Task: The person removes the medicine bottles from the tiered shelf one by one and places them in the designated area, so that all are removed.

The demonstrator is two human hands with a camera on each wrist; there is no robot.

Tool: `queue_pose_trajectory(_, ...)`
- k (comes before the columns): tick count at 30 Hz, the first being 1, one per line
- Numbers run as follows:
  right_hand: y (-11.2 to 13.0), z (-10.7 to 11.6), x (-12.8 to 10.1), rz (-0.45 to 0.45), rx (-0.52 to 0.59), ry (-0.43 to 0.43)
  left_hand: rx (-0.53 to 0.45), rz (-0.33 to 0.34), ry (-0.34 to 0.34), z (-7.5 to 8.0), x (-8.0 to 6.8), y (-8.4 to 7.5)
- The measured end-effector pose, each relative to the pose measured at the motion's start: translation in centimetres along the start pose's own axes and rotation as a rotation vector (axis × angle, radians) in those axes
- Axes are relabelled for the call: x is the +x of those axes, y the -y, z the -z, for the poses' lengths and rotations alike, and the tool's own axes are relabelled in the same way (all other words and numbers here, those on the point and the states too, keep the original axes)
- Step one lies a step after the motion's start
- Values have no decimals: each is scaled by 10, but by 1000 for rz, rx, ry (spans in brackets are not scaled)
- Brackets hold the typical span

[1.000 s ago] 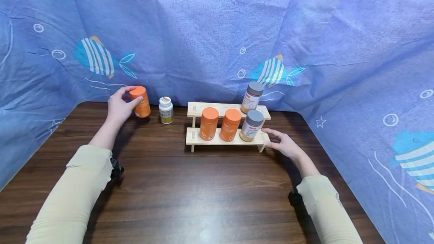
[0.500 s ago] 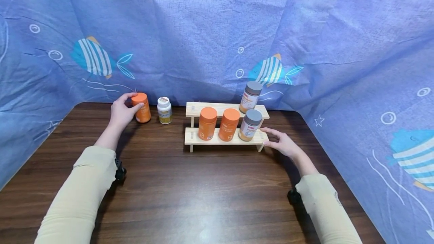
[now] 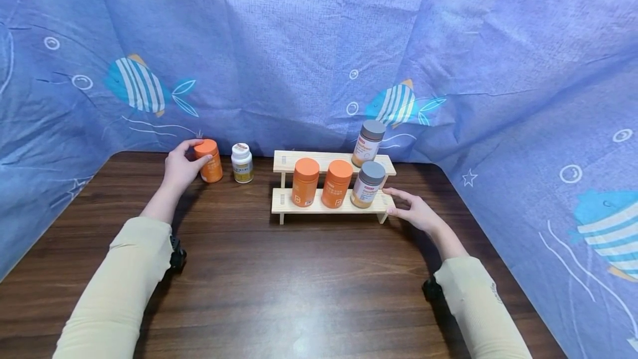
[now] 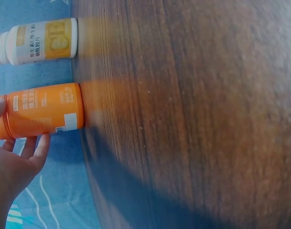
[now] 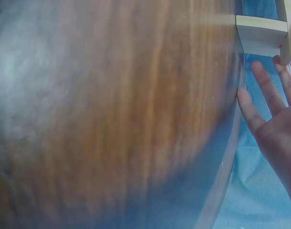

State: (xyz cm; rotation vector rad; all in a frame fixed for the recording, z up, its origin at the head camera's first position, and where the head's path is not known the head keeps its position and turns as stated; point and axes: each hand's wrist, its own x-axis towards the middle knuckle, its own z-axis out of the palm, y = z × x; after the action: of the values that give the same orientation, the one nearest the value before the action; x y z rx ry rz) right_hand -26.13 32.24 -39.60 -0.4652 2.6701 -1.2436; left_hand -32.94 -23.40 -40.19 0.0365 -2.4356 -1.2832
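The orange bottle (image 3: 211, 168) is seen at the back of the desk (image 3: 279, 270), upright, just to the left of the white bottle (image 3: 242, 164); a second ago it was held a bit higher, and now it has been brought down, so the setting down seems almost done; it is pinched near its top by the left hand (image 3: 179, 168), with the thumb on the near side, so it has not been let go; the left arm (image 3: 117, 281) is stretched far forward; the right end of the wooden rack (image 3: 289, 159) is touched by the right hand (image 3: 416, 212), whose fingers are spread and mostly straight; on the low shelf (image 3: 282, 199), a second orange bottle (image 3: 305, 184), a third orange bottle (image 3: 336, 186) and a grey-topped bottle (image 3: 368, 186) are lined up; another grey-topped bottle (image 3: 368, 147) is held up by the high shelf (image 3: 321, 157); behind it all, a blue cloth (image 3: 299, 43) is hung.
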Motion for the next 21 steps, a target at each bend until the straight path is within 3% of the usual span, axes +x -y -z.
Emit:
queue_pose_trajectory(8,-2,-1,0,10,5,-3,-3,-4,15,2,0,2)
queue_pose_trajectory(15,-1,-1,-1,-3,-2,1,-65,-17,23,10,-1,-5)
queue_pose_trajectory(21,2,-1,-1,-16,2,5,-45,-27,22,14,-3,-15)
